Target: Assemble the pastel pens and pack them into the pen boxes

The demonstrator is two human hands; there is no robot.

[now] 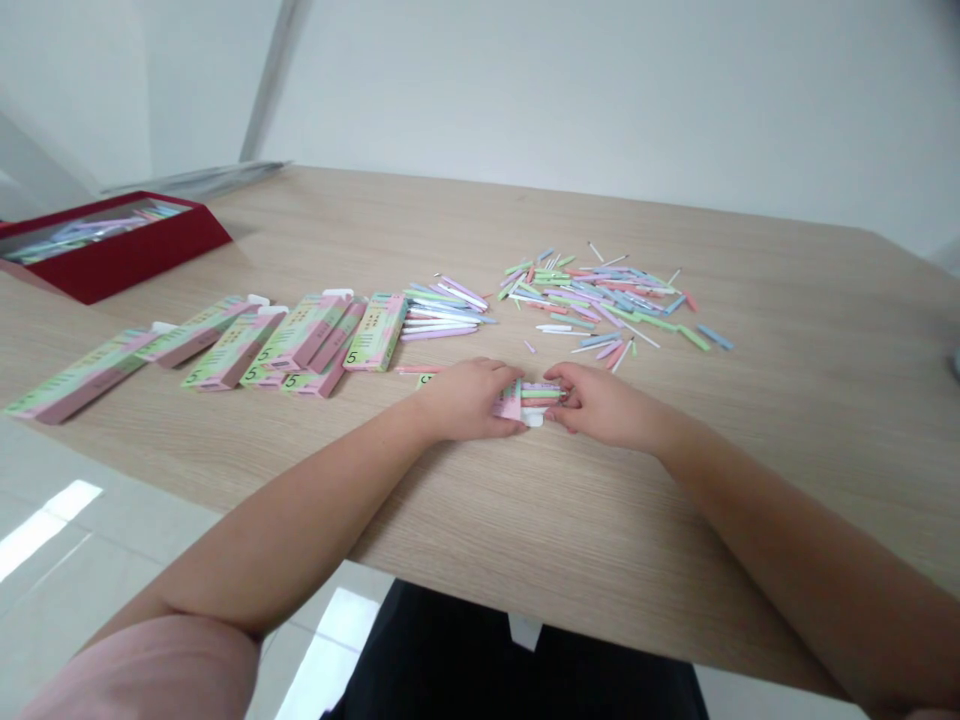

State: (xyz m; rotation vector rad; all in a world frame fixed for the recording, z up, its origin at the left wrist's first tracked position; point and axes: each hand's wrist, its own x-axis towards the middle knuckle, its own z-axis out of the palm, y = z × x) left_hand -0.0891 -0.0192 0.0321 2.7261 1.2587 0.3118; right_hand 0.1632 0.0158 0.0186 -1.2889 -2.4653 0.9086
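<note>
My left hand [466, 398] is closed around a small pink and green pen box [513, 402] lying on the wooden table [525, 520]. My right hand [604, 403] pinches a few pastel pens [541, 392] whose ends sit in the box's open mouth. The two hands meet at the box near the table's front edge. A loose heap of pastel pens and caps [600, 295] lies just beyond the hands. A smaller bundle of pens [444, 308] lies to its left.
Several filled pink and green boxes [247, 345] lie in a row at the left. A red tray [112, 245] with more pens stands at the far left corner. A white wall rises behind the table; tiled floor shows below its front edge.
</note>
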